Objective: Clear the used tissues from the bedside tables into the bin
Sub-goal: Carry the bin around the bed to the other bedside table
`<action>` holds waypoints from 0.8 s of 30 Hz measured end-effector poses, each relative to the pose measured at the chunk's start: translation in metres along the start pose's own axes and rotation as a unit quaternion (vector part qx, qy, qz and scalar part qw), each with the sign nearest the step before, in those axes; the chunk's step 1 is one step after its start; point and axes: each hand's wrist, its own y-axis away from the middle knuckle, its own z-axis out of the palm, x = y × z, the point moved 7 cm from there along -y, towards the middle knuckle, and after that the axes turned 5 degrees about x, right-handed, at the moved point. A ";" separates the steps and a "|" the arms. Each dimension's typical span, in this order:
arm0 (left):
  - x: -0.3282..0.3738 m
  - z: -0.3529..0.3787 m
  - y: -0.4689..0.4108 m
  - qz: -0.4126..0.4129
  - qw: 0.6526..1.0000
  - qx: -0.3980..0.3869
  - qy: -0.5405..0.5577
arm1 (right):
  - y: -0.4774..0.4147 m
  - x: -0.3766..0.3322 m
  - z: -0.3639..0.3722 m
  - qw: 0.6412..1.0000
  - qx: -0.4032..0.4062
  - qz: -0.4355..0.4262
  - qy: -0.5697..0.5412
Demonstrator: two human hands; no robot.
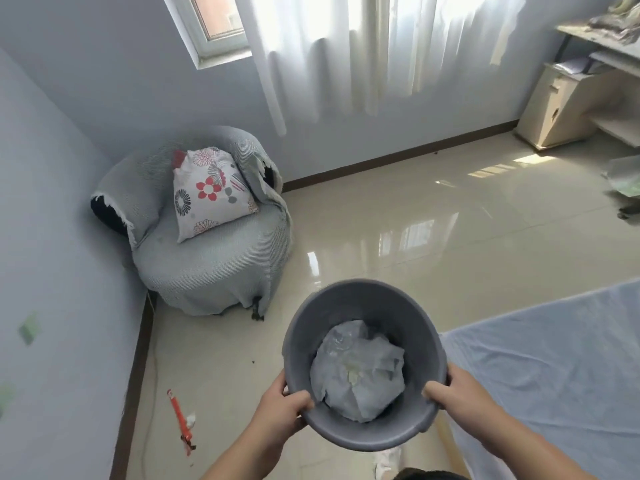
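Observation:
A round grey bin is held up in front of me, above the tiled floor. Crumpled white tissues fill its bottom. My left hand grips the near left rim with the thumb inside. My right hand grips the near right rim the same way. No bedside table is in view.
A round grey-covered armchair with a floral cushion stands in the left corner. A bed with a pale blue sheet is at the right. An orange tool lies on the floor by the left wall. A desk stands at the far right.

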 end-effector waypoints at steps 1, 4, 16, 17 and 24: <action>0.016 0.000 -0.013 0.005 1.000 0.007 0.003 | -0.019 -0.021 -0.004 1.000 -0.006 -0.010 0.007; 0.067 0.003 -0.050 0.017 0.999 0.023 0.024 | -0.072 -0.086 -0.019 0.999 0.000 -0.041 0.035; 0.212 0.040 -0.252 -0.014 0.999 -0.033 0.028 | -0.241 -0.186 -0.036 0.999 0.042 0.022 -0.016; 0.225 0.047 -0.270 -0.021 0.998 -0.049 0.020 | -0.250 -0.189 -0.039 0.998 0.050 0.035 -0.027; 0.340 0.173 -0.347 -0.016 0.972 -0.200 -0.121 | -0.278 -0.201 -0.131 0.975 0.178 0.093 -0.096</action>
